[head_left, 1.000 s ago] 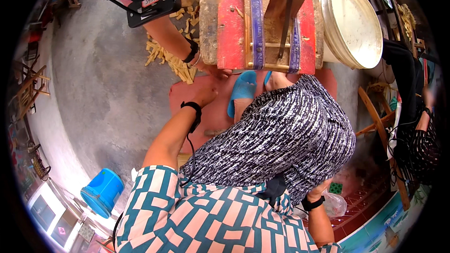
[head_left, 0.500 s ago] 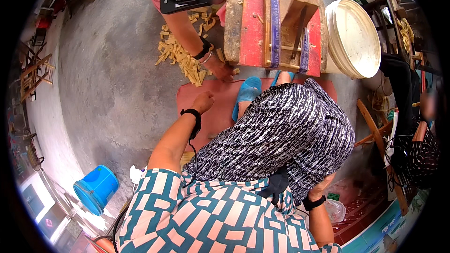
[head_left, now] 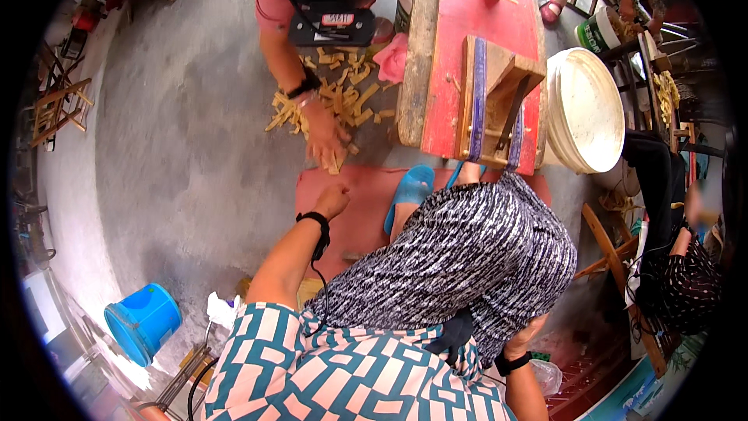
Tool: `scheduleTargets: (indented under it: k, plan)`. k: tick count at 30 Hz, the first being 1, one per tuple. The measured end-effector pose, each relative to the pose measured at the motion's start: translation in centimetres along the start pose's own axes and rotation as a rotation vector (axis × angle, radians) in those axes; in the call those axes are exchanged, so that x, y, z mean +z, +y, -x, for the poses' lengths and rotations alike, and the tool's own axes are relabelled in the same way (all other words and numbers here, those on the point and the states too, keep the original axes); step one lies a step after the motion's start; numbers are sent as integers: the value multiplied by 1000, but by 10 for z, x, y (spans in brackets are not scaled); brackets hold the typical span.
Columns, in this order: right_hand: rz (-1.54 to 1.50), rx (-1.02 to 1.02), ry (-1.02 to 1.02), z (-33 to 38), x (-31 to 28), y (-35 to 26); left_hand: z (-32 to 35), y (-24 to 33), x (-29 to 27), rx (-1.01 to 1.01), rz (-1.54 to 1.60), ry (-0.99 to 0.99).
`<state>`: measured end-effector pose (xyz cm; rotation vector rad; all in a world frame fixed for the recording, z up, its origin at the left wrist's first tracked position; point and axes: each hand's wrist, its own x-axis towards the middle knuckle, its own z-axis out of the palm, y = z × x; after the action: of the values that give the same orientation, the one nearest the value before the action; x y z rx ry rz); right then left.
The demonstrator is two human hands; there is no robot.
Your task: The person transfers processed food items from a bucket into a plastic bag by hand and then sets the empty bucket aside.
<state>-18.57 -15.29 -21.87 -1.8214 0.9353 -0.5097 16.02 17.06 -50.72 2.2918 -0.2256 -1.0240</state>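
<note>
My left hand (head_left: 333,201) hangs over the edge of a reddish mat (head_left: 343,238), its fingers curled in; whatever it may hold is hidden. Just beyond it, another person's hand (head_left: 324,134) reaches down with fingers spread onto a loose pile of short yellowish wood-like pieces (head_left: 360,101) on the floor. My right hand (head_left: 527,334) rests low beside my thigh, against the black-and-white patterned cloth (head_left: 475,249) over my legs; its fingers are mostly out of sight.
Ahead stands a red-topped wooden bench (head_left: 452,12) carrying a wooden frame (head_left: 499,93) with a blade-like piece. A large white bucket (head_left: 596,113) is right of it. A pink cloth (head_left: 392,58) hangs at its left. A blue bucket (head_left: 144,323) sits far left; a wooden chair (head_left: 615,257) stands right.
The other person's hand has moved left from beside the bench onto the near pieces, fingers spreading. That person leans further in. My view has tilted up slightly; my hands stay much the same.
</note>
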Motion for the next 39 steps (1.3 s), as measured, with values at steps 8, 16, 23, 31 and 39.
scheduleTargets:
  k: [8, 16, 23, 31, 39]
  plan:
    - [337, -145, 92, 4, -11, 10, 3, 0, 6, 160, 57, -9]
    - [170, -66, 13, -10, -1, -34, -19, -37, 16, -88, 153, -58]
    - [128, -96, 28, -10, 5, -24, -19, -37, 6, -86, 230, -74]
    - [87, -88, 29, -13, 4, -24, -2, 1, -3, -32, 291, -139]
    - [69, -72, 12, -12, 1, -20, 60, 116, -37, -10, -42, -59]
